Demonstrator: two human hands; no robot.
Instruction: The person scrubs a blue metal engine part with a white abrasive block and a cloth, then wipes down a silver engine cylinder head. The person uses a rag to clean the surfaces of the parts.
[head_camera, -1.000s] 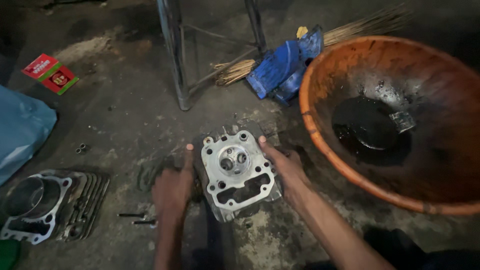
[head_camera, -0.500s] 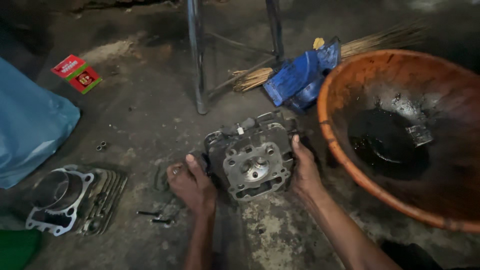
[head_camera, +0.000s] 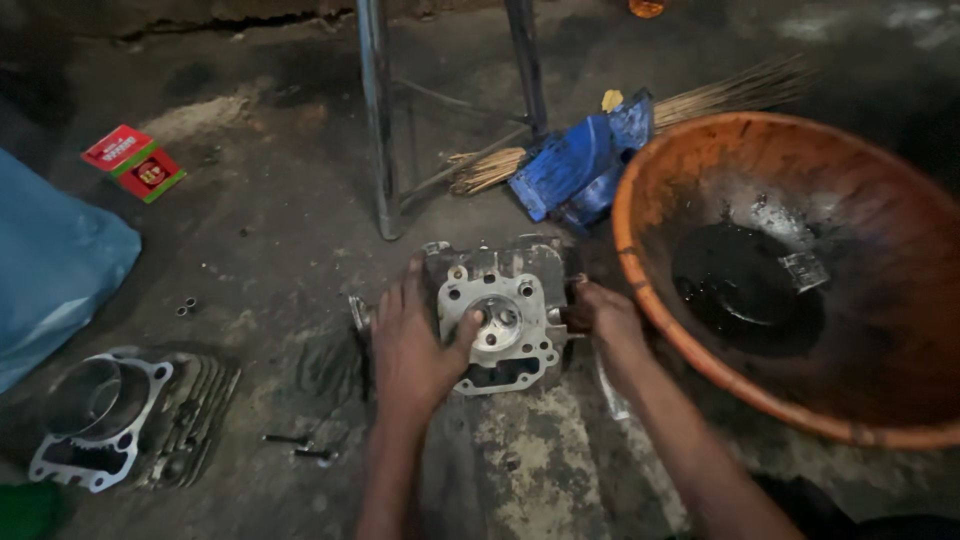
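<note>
The cylinder head is dull cast metal – its face brighter; the basin looks matt orange plastic, oil-glossed inside.

Repair workshop: stained concrete floor; finned engine cylinder lower left; oily orange basin right.

A dull silver-grey cylinder head, dark with grime, is sitting mid-floor. An orange basin, showing black oil, is filling the floor's right edge. A red-and-green box and a pale blue bag are lying toward the left edge; a blue plastic piece is lying near the far edge.
</note>
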